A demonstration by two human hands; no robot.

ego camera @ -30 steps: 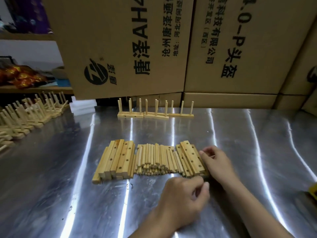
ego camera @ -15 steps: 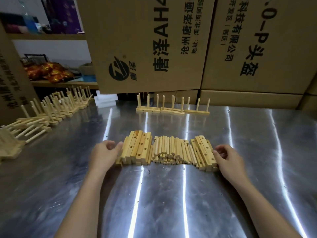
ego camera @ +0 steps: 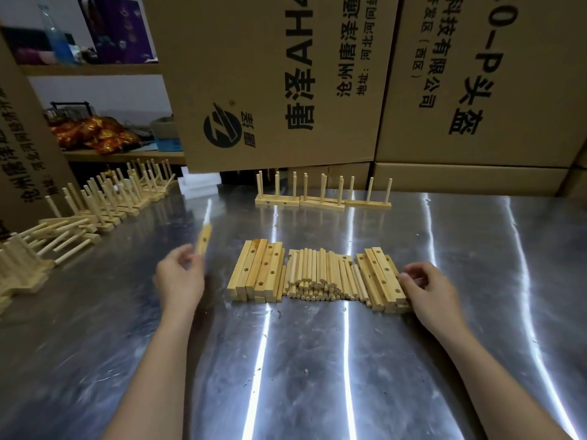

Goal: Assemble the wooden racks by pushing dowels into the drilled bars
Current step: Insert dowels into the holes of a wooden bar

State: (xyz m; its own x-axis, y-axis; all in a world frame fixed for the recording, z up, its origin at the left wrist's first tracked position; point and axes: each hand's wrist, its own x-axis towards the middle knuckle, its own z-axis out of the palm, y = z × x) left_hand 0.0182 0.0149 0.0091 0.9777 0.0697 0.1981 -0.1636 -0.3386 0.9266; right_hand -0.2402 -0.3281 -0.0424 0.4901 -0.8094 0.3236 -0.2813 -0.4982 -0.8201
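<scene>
In the middle of the metal table lies a row of parts: a left stack of drilled bars [ego camera: 258, 273], a pile of dowels [ego camera: 317, 276], and a right stack of drilled bars [ego camera: 379, 276]. My left hand [ego camera: 179, 279] pinches one drilled bar [ego camera: 203, 239] and holds it up, tilted, to the left of the left stack. My right hand [ego camera: 427, 289] rests with curled fingers against the right end of the right stack, touching its outermost bars.
Three finished racks [ego camera: 322, 198] stand in a line at the back of the table [ego camera: 317, 360]. Many more finished racks [ego camera: 95, 201] crowd the left side, some tipped over. Large cardboard boxes [ego camera: 286, 81] wall off the back. A white block [ego camera: 198, 184] lies beside them.
My left hand has lifted one drilled bar off the left stack and moved away to the left with it. My right hand stays at the right stack.
</scene>
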